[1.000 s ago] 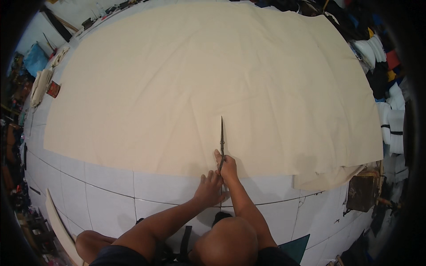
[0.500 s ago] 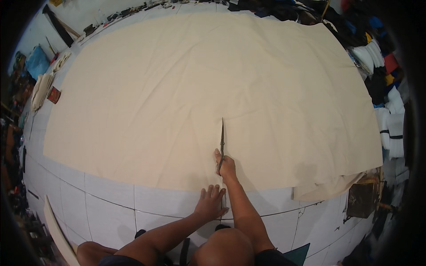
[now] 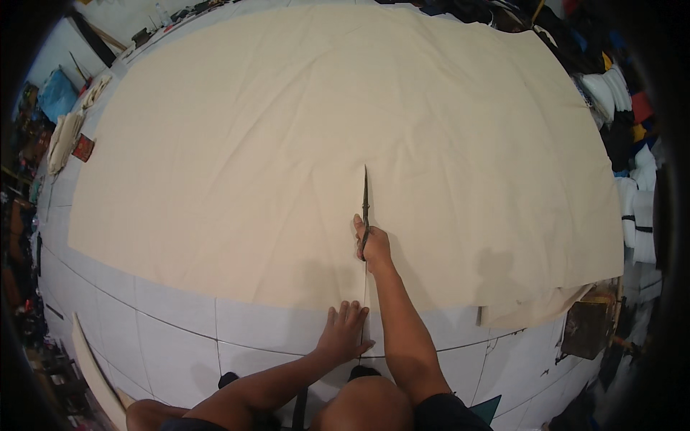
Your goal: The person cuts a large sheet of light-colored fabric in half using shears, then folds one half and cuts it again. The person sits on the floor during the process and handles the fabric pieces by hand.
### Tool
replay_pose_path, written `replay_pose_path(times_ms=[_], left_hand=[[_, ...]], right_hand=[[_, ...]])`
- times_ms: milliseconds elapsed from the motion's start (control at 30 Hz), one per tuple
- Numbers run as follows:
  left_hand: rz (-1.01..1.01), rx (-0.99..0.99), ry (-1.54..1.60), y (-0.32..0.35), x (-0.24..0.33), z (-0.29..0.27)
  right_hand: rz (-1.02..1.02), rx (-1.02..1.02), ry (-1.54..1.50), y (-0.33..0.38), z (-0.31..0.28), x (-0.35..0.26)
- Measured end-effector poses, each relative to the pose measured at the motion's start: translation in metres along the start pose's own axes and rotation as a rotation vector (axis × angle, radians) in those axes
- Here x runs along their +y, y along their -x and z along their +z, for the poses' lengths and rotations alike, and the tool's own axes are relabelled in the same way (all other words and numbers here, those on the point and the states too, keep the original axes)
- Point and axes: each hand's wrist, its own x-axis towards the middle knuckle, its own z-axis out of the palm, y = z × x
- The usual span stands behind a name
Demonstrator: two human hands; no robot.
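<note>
A large cream cloth (image 3: 215, 158) lies spread over the white tiled floor, with soft creases across it. My right hand (image 3: 376, 246) is closed round the handles of dark metal scissors (image 3: 366, 192), whose blades look nearly closed and point away from me into the cloth. Behind them, a thin straight slit runs back toward the cloth's near edge. My left hand (image 3: 345, 335) lies flat at that edge beside the slit, its fingers reaching onto the cloth and the thumb out to the right over the tiles.
Folded cloth (image 3: 65, 144) and a small red tin (image 3: 83, 148) stand on the left. White bundles (image 3: 604, 93) and dark fabric heaps line the right. A brown box-like block (image 3: 589, 327) sits by the near right corner, where the cloth folds over. My bent knee (image 3: 366, 406) is close below.
My right hand and the scissors have moved farther forward through the cloth, and the slit behind them is longer. My left hand stays at the near edge. The view has shifted slightly.
</note>
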Motion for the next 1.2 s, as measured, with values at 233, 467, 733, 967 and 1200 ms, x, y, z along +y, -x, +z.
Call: replay_pose_path(times_ms=[233,467,733,967,1200], left_hand=[[-0.026,-0.016,0.011,-0.003,0.001,-0.003],[-0.002,-0.014,0.033,-0.004,-0.001,-0.007],[0.005,-0.055,-0.038,-0.002,-0.003,-0.005],[0.019,-0.032,-0.034,-0.006,-0.005,-0.005],[-0.015,-0.053,0.007,-0.007,-0.004,-0.004]], right_hand=[[0.046,-0.02,0.013,-0.013,0.003,-0.027],[0.013,-0.011,0.034,-0.05,0.008,-0.031],[0.035,-0.031,-0.051,-0.07,0.017,-0.061],[-0.031,-0.002,0.024,-0.103,0.02,-0.066],[0.064,-0.118,-0.129,-0.132,0.023,-0.109]])
